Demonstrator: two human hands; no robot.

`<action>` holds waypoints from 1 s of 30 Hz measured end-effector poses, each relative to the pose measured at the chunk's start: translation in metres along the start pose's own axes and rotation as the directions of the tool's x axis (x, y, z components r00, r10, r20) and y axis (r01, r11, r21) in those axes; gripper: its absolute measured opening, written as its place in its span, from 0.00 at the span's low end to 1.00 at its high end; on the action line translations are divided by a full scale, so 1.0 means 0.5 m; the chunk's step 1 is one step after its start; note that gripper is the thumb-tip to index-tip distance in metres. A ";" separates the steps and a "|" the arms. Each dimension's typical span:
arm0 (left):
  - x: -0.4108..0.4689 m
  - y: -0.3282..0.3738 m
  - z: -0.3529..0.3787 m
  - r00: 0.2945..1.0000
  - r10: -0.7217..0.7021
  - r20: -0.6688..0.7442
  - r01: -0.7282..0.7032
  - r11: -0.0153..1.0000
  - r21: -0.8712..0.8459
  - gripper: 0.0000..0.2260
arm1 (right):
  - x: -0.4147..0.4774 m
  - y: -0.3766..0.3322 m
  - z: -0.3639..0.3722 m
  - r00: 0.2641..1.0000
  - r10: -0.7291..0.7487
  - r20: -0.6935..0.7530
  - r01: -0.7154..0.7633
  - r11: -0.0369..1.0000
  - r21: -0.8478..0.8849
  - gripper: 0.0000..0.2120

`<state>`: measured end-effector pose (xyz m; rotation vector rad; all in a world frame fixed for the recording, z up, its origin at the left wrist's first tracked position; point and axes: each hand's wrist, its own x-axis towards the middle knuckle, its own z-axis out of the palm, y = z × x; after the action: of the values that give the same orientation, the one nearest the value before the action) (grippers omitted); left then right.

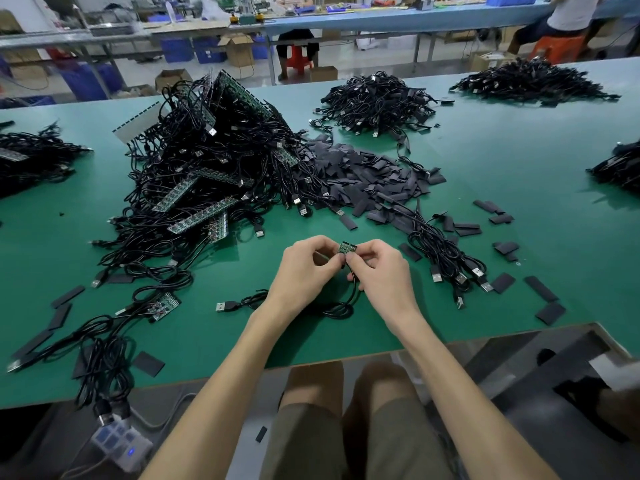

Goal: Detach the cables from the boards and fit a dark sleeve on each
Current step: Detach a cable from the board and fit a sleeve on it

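Closest to me, both hands work just above the tabletop (207,341). My left hand (304,268) and right hand (377,268) each pinch a small green board (347,248) between thumb and curled fingertips. Its long axis runs roughly left to right, face tilted up. Its cable (341,308) drops toward me, loops on the tabletop, then runs left to a USB plug (224,306) pointing left. I judge this cable is not yet detached or sleeved.

Right of my hands lies a small bundle of loose cables (446,258). Beyond is the heap of flat dark sleeves (360,174), and left of it a big tangle of boards with cables attached (207,168), so most work remains. Farthest sits a pile of cables that look sleeved (374,102).
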<state>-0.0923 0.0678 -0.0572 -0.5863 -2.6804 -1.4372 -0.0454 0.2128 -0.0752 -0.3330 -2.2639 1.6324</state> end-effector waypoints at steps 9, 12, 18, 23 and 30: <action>-0.004 0.003 -0.006 1.000 -0.007 -0.018 0.006 0.999 -0.043 0.04 | -0.004 -0.007 -0.001 0.999 -0.033 -0.004 0.033 0.999 -0.040 0.05; -0.007 0.005 -0.007 1.000 -0.008 -0.016 0.007 0.998 -0.060 0.04 | -0.006 -0.010 -0.003 0.999 -0.053 -0.007 0.052 0.997 -0.062 0.05; -0.013 0.008 -0.009 1.000 -0.004 -0.016 0.003 0.998 -0.070 0.06 | -0.005 -0.009 -0.002 0.998 -0.061 0.002 0.061 0.994 -0.086 0.05; -0.017 0.010 -0.006 0.999 0.006 -0.041 -0.008 0.998 -0.062 0.06 | -0.003 -0.008 -0.003 0.998 -0.069 0.006 0.070 0.995 -0.071 0.05; -0.023 0.007 -0.005 0.997 0.017 -0.071 -0.021 0.998 -0.063 0.06 | -0.006 -0.010 -0.002 0.997 -0.065 0.031 0.066 0.997 -0.033 0.05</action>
<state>-0.0806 0.0642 -0.0555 -0.5534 -2.5776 -1.5137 -0.0421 0.2109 -0.0706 -0.2412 -2.3020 1.5774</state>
